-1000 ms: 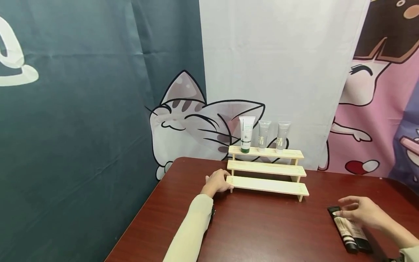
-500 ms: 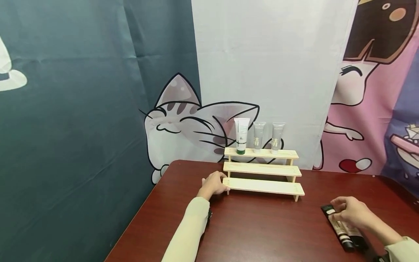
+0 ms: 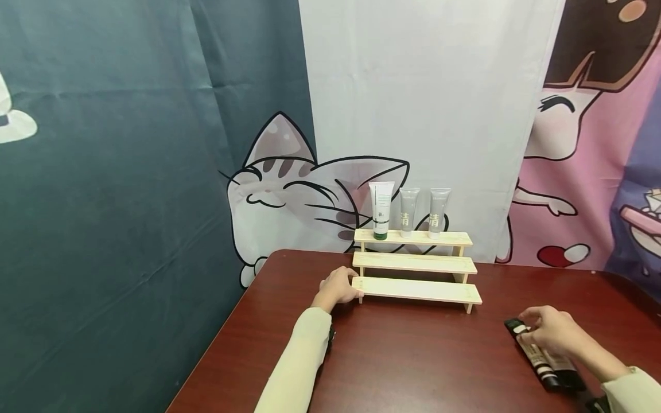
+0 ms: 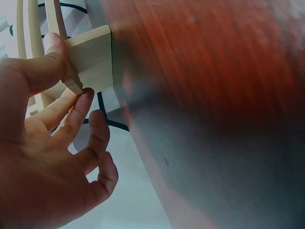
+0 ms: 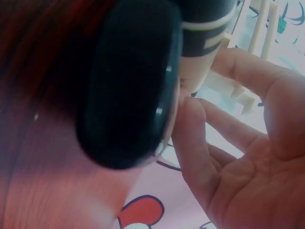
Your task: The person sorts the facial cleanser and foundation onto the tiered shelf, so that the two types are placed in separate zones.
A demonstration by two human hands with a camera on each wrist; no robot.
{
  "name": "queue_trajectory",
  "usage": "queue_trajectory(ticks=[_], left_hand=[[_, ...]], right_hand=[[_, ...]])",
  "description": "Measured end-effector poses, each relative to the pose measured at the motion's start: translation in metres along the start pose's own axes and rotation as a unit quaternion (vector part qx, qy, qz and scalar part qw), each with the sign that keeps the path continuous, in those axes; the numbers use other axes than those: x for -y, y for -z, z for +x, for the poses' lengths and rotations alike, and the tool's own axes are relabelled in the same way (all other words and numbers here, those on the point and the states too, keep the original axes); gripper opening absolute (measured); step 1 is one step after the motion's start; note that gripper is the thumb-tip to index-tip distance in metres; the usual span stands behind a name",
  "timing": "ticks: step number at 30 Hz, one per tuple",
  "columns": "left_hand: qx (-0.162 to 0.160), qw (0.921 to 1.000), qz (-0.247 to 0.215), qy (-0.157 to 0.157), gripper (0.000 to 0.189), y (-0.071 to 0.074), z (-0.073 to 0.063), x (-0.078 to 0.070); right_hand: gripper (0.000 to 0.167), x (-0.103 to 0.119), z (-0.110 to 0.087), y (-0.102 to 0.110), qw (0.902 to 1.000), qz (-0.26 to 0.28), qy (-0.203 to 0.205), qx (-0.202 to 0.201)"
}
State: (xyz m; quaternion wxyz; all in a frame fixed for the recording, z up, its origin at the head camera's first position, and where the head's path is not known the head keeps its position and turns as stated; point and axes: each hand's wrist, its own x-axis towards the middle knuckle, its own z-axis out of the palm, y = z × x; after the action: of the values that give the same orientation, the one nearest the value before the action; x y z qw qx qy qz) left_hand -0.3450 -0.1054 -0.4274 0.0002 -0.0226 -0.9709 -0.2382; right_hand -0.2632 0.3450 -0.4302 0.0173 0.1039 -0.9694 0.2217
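My left hand (image 3: 337, 287) holds the left end of the lowest board of a three-step wooden display rack (image 3: 418, 289). In the left wrist view its thumb and two fingers pinch the board end (image 4: 71, 78), the other fingers loosely curled. At the right, two squeeze tubes lie side by side on the table. My right hand (image 3: 558, 332) has its thumb and fingers on either side of the beige tube with a striped black cap (image 3: 537, 358). Beside it lies the second tube (image 3: 563, 364), partly under the hand; its black cap (image 5: 133, 86) fills the right wrist view.
Upright on the rack's top board stand a white tube with a green cap (image 3: 382, 211) and two grey tubes, one in the middle (image 3: 408, 211) and one at the right (image 3: 438, 211). A cartoon-printed curtain (image 3: 434, 86) hangs behind the dark red table (image 3: 413, 355).
The head view has shifted slightly. My right hand's fingers have closed in on the striped-cap tube, which still lies on the table. The left hand stays on the rack.
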Motion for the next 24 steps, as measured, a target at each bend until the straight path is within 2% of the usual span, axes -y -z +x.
queue_trajectory(ticks=[4,9,14,18,24], left_hand=[[-0.002,0.9999,0.004,0.011,0.052,0.001,0.000,0.000],[0.001,1.0000,0.005,0.008,0.052,0.000,0.000,-0.001],[0.002,1.0000,0.000,0.008,0.052,-0.004,-0.002,-0.003],[0.000,1.0000,-0.004,0.006,0.053,-0.005,-0.003,-0.002],[-0.004,1.0000,-0.007,0.001,0.055,-0.003,-0.001,0.001]], right_hand=[[0.046,0.003,0.001,-0.002,1.0000,0.003,0.004,0.002],[0.054,0.004,-0.002,-0.003,1.0000,-0.006,0.000,0.000],[0.050,0.005,-0.005,-0.004,1.0000,0.006,-0.004,-0.005],[0.045,0.009,-0.007,-0.006,0.9987,0.028,0.009,-0.041],[0.044,0.024,0.000,-0.005,0.9888,0.034,0.050,-0.136]])
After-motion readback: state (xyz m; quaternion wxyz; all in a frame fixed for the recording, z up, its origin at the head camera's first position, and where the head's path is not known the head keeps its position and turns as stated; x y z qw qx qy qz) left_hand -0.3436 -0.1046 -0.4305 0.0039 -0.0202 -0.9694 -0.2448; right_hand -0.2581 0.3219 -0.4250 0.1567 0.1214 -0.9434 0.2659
